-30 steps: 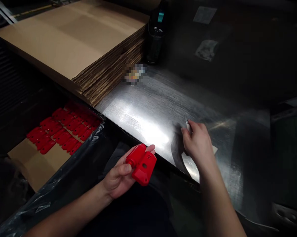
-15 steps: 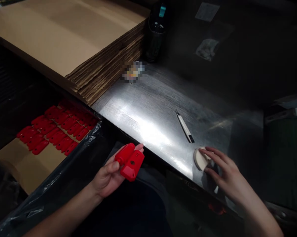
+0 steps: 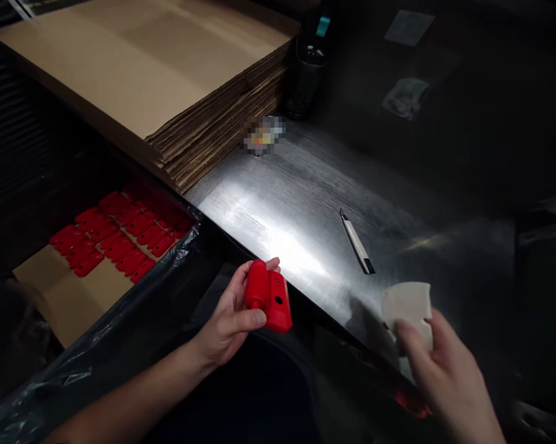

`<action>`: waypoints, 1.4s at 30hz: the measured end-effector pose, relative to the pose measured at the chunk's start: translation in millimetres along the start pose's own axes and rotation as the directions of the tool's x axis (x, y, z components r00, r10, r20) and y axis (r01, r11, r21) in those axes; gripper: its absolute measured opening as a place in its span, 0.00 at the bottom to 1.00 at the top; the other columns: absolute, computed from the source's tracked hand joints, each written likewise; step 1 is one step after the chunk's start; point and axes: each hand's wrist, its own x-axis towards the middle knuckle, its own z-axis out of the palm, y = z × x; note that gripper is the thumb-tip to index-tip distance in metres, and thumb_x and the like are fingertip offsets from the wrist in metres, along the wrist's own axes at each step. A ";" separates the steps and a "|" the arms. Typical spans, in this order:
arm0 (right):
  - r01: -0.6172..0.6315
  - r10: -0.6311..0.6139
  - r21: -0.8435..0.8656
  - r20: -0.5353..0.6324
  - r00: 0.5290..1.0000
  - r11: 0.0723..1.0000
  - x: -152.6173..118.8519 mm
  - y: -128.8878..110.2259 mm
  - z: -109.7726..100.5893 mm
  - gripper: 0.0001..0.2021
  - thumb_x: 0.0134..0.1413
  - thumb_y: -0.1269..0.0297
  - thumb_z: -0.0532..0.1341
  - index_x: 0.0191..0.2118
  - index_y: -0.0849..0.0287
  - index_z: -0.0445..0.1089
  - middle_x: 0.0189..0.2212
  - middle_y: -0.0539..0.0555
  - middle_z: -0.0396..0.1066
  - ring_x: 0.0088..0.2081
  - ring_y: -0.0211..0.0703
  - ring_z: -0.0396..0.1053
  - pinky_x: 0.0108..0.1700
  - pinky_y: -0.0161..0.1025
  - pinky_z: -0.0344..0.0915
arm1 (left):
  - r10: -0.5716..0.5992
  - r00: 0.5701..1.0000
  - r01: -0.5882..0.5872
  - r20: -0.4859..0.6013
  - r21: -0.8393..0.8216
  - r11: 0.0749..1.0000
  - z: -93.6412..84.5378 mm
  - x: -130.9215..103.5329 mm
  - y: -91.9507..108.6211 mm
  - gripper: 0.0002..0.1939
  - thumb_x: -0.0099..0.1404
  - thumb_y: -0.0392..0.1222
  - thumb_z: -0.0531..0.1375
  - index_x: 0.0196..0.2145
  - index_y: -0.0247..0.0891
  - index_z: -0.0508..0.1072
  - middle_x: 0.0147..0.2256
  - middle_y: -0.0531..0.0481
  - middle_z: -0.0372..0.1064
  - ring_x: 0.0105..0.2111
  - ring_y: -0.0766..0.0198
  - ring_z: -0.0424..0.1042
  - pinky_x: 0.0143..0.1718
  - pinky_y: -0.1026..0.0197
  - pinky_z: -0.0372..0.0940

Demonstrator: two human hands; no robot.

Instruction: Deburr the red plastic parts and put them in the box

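My left hand (image 3: pixel 234 317) is closed around a red plastic part (image 3: pixel 278 299), holding it above the table's front edge. The part has a rounded cylinder on one side and a flatter block with a dark round hole on the other. My right hand (image 3: pixel 444 357) grips a cream-white pad (image 3: pixel 410 305) between thumb and fingers, over the table's near right side. Whether the pad is folded cloth or something else I cannot tell. A white utility knife (image 3: pixel 357 242) with a black end lies on the metal table (image 3: pixel 241 203), apart from both hands.
Left of the table, a box lined with dark plastic film (image 3: pixel 134 314) holds rows of red parts (image 3: pixel 116 231) on a cardboard sheet (image 3: pixel 58 293). A tall stack of cardboard (image 3: pixel 167 68) occupies the table's far left. Beside it stands a dark bottle-like object (image 3: pixel 306 68).
My right hand has picked the cream pad up off the table and turned it. My left hand has turned the red part more upright and moved slightly right in view.
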 end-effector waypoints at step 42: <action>0.297 -0.269 0.245 -0.142 0.953 0.923 -62.3 -134.2 75.4 0.14 0.77 0.51 0.55 0.40 0.53 0.63 0.18 0.46 0.73 0.14 0.45 0.72 0.15 0.36 0.59 | 0.227 0.967 -0.172 -0.115 0.361 0.917 -0.5 4.2 -5.2 0.43 0.48 0.46 0.83 0.56 0.48 0.67 0.71 0.43 0.63 0.56 0.51 0.73 0.52 0.53 0.73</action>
